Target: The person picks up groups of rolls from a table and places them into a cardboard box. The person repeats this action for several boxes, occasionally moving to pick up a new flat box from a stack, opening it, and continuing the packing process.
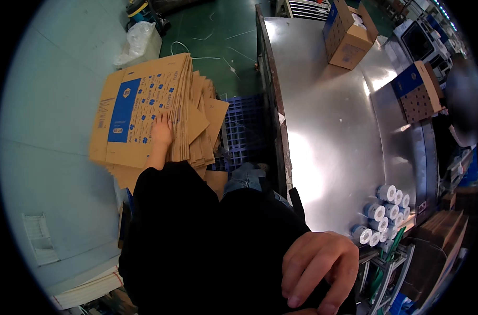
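Left hand [161, 131] flat, fingers spread, on flattened cartons [144, 110] stacked left of steel table [333, 131]. Right hand [317, 273] loosely curled, empty, near body. Best: pinch only top carton's edge, peel clear, avoid dragging stack.

The left arm, in a black sleeve, stretches away from the body toward 11 o'clock, the bare wrist showing past the cuff. The left hand [161, 131] lies palm down with fingers extended forward and flat, not closed around anything. The right hand [317, 273] sits close under the camera at 5 o'clock, back of the hand up, fingers curled downward and loosely together; its grip seems relaxed, though the palm is hidden.
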The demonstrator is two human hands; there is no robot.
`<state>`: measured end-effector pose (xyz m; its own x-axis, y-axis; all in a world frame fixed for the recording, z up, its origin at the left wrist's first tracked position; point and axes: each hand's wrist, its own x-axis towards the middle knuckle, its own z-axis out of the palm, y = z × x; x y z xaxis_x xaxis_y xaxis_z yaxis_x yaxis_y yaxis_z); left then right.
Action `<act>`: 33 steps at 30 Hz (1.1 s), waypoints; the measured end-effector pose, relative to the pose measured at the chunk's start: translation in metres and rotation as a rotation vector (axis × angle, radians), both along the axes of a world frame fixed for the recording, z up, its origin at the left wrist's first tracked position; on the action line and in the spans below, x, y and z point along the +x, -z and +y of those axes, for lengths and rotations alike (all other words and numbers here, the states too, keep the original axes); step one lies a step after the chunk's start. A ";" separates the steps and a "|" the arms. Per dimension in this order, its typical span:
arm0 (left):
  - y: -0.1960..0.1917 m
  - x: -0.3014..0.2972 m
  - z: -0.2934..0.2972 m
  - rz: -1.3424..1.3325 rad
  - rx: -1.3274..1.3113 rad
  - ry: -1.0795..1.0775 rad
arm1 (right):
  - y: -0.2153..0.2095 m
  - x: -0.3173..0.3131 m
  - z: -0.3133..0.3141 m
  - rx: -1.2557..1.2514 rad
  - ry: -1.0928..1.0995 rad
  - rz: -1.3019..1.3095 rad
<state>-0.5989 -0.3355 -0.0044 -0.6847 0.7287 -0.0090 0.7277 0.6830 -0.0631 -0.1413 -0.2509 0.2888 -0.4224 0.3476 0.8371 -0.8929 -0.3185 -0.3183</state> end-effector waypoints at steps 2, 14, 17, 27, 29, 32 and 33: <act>0.010 0.014 -0.015 0.064 0.063 0.034 | 0.002 0.006 -0.004 0.009 0.049 0.032; 0.010 0.090 -0.155 0.071 0.183 0.227 | 0.014 0.055 -0.028 0.142 -0.095 -0.162; -0.001 0.090 -0.166 0.054 0.216 0.270 | 0.016 0.060 -0.041 0.125 -0.140 -0.163; -0.018 0.084 -0.155 0.120 -0.024 0.410 | 0.015 0.074 -0.060 0.285 -0.072 -0.193; -0.017 0.085 -0.158 0.159 0.002 0.461 | 0.013 0.077 -0.065 0.324 -0.054 -0.190; -0.013 0.078 -0.154 0.130 -0.087 0.469 | 0.014 0.077 -0.065 0.338 -0.042 -0.193; -0.015 0.076 -0.152 0.119 -0.105 0.467 | 0.014 0.078 -0.067 0.344 -0.038 -0.191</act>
<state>-0.5227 -0.4876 0.0103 -0.2861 0.9573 -0.0404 0.9382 0.2713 -0.2151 -0.0633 -0.3180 0.2752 -0.5893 0.0415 0.8069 -0.7966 -0.1963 -0.5717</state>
